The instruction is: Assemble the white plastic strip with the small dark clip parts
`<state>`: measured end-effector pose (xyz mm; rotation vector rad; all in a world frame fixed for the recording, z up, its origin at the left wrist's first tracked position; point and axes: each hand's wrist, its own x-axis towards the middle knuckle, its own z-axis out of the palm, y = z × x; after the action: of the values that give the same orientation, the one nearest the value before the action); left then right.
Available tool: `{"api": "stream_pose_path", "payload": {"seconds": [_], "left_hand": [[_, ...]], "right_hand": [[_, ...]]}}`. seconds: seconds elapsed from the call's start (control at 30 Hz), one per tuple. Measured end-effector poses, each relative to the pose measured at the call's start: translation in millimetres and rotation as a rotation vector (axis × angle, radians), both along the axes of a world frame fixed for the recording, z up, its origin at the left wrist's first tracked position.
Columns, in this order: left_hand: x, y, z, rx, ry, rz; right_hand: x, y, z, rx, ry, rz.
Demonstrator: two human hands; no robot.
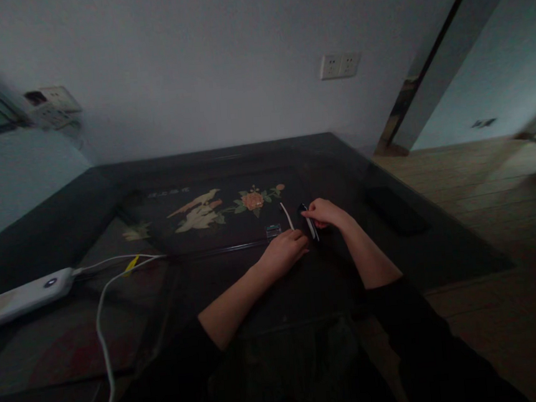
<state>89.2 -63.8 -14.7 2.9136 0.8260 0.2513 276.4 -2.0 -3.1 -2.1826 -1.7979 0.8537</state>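
Observation:
My left hand [287, 247] is closed low over the dark tabletop, fingers curled around the near end of a thin white strip [287, 214] that points away from me. Just to its right, my right hand [323, 212] pinches a slim dark object with a pale edge [312, 227] by its upper end. The kind of this object is too dim to make out. A small clear case [273, 230] lies beside the left hand's knuckles. Strip and dark object are close together but apart.
A dark table [238, 291] with an inlaid bird-and-flower picture [198, 214] stands against the wall. At left lies a white power strip [27, 297] with a white cable [102, 334]. A flat black object [395, 210] rests at right. Wall sockets [339, 66] are above.

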Motion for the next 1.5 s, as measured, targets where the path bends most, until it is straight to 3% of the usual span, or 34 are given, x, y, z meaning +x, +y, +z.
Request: {"api": "stream_pose_path", "payload": {"seconds": [0.53, 0.87, 1.17, 1.5], "left_hand": [[-15.3, 1.1, 12.6, -0.055, 0.018, -0.044], [-14.3, 3.8, 1.3, -0.099, -0.098, 0.052], [-9.1, 3.6, -3.5, -0.057, -0.105, 0.036], [-9.7, 2.7, -4.8, -0.018, -0.125, 0.022]], "right_hand": [[-2.0, -5.9, 7.8, 0.049, -0.28, 0.047], [-6.7, -11.5, 12.4, 0.071, -0.323, -0.004], [-2.4, -9.1, 16.1, 0.285, -0.278, -0.12], [-1.1, -8.7, 9.5, 0.079, -0.308, 0.016]]}}
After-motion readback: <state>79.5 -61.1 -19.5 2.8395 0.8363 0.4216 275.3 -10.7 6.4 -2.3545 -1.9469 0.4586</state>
